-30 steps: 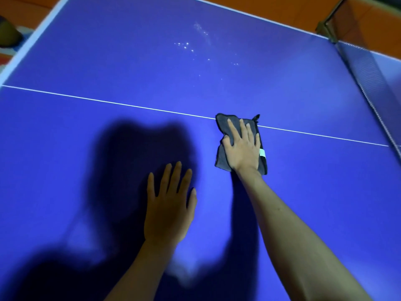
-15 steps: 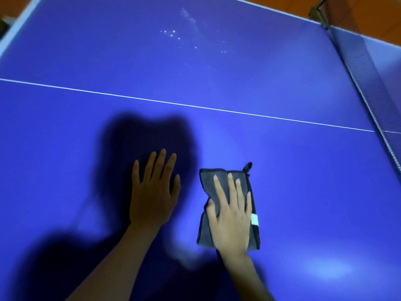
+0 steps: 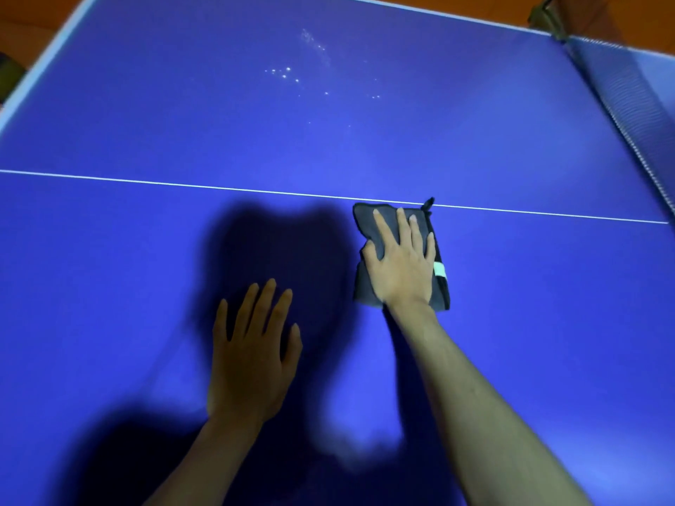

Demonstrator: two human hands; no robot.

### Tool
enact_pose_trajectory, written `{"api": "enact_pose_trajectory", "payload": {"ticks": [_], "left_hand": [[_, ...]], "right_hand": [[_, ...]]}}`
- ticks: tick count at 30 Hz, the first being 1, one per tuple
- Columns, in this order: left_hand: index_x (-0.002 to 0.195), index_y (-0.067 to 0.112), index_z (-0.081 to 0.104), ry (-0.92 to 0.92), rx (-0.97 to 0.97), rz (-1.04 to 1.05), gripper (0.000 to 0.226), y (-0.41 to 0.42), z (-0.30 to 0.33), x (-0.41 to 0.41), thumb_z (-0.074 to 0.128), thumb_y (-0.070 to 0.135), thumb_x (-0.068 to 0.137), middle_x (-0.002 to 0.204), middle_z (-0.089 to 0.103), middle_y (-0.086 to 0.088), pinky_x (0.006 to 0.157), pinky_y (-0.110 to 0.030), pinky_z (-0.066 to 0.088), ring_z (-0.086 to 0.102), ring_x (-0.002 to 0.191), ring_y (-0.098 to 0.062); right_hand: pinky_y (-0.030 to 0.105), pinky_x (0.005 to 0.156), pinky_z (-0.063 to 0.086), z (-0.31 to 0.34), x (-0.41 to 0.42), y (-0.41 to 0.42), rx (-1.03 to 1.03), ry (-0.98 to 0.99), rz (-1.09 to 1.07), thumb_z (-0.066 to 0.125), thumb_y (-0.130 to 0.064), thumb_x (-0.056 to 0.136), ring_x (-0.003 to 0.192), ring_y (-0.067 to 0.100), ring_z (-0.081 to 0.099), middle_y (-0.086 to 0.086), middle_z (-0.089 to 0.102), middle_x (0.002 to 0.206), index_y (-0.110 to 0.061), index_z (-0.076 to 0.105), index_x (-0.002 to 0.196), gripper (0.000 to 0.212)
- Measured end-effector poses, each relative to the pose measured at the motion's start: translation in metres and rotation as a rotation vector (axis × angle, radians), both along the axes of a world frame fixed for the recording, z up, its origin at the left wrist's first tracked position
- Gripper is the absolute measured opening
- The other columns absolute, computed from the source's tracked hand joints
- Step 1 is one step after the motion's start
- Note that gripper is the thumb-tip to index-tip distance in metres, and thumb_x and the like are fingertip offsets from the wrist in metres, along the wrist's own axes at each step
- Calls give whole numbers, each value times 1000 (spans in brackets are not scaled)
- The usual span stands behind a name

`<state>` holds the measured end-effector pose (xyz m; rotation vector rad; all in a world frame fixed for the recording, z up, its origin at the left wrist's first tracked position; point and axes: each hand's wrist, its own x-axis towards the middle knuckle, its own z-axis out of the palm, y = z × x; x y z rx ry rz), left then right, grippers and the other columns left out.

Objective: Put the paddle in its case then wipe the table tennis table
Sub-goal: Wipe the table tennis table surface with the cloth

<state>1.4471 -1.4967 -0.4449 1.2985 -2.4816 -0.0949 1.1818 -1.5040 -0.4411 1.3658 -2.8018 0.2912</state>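
A folded dark grey cloth (image 3: 369, 228) with a small white tag lies flat on the blue table tennis table (image 3: 146, 250), its far edge at the white centre line. My right hand (image 3: 401, 261) presses down on the cloth with straight, spread fingers. My left hand (image 3: 252, 356) lies flat on the bare table surface, nearer to me and to the left of the cloth. Neither the paddle nor its case is in view.
The net (image 3: 628, 100) runs along the right side, with its post at the far right corner. A patch of small white specks (image 3: 292, 76) dots the far half of the table. An orange floor shows beyond the table's white far edge.
My right hand has pushed the cloth away from me, from beside my left hand up to the white centre line. My left hand stays flat on the table.
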Motion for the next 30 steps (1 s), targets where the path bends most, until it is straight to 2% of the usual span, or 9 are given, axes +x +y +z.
{"api": "enact_pose_trajectory", "payload": {"ticks": [4, 8, 14, 16, 21, 30], "left_hand": [[150, 17, 51, 5, 19, -9, 53, 0, 0, 0, 43, 38, 102, 162, 40, -7, 121, -61, 23, 36, 151, -28], [150, 18, 51, 36, 54, -39, 55, 0, 1, -1, 42, 42, 102, 162, 40, -7, 121, -62, 23, 33, 152, -27], [144, 20, 55, 346, 208, -74, 45, -8, 8, 10, 44, 33, 102, 157, 47, 0, 121, -58, 27, 33, 152, -21], [143, 21, 53, 317, 213, -124, 45, -18, 13, 25, 42, 29, 101, 156, 46, -1, 120, -58, 29, 34, 151, -24], [144, 21, 52, 212, 227, -84, 48, -68, 22, 104, 38, 29, 99, 155, 45, -4, 116, -59, 35, 37, 148, -28], [138, 16, 59, 171, 246, 43, 49, -158, 20, 280, 43, 27, 94, 152, 51, -11, 115, -60, 36, 43, 145, -32]], "right_hand": [[49, 129, 2, 0, -13, -17, 4, -32, 4, 40, -45, 103, 160, 21, 13, 1, 22, 173, -42, 28, 163, 60], [47, 130, 0, 2, -10, -15, 25, -70, 14, 39, -43, 106, 161, 17, 7, -3, 16, 174, -42, 23, 164, 60], [46, 130, 2, 5, 32, -24, 45, -61, 41, 33, -44, 107, 161, 15, 6, -6, 14, 174, -45, 22, 163, 58], [46, 130, 1, 6, 50, -33, 54, -69, 14, 34, -43, 107, 161, 14, 5, -7, 13, 174, -45, 21, 163, 57], [47, 130, -1, 9, 107, -75, 57, -90, -49, 34, -42, 107, 161, 14, 4, -8, 12, 174, -47, 21, 163, 57], [48, 130, 0, 6, 280, -188, 52, -52, 39, 32, -44, 108, 161, 17, 4, -4, 13, 175, -44, 18, 164, 58]]}}
